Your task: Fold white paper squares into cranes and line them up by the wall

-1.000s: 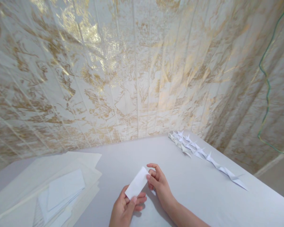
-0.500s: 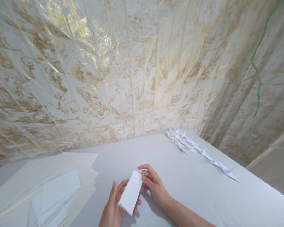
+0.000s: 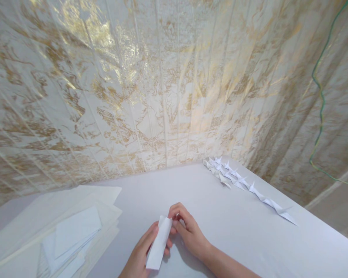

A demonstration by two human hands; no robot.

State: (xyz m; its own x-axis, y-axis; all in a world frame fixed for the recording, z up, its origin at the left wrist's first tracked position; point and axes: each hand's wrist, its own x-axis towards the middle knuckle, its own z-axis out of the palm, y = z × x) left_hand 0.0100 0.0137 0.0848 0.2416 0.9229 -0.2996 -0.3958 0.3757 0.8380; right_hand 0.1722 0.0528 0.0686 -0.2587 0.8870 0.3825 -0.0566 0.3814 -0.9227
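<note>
A folded strip of white paper [image 3: 159,245] is held up over the table, tilted, its far end leaning to the right. My left hand [image 3: 142,249] wraps round it from the left, with the thumb along its left edge and fingertips showing past its right edge. At the paper's upper right corner, my right hand [image 3: 188,229] has its fingers curled and pinched on the edge. The right fingertips are partly hidden behind the paper.
Several folded white paper figures [image 3: 251,188] stand in rows along the table's right side. On the left lie large off-white sheets [image 3: 104,199] with smaller white sheets [image 3: 77,227] on top. A patterned gold and white curtain [image 3: 150,96] hangs behind the white table [image 3: 234,227].
The paper has turned and now looks narrower. My left thumb has come down onto its edge, and my right index finger has curled in to the upper corner.
</note>
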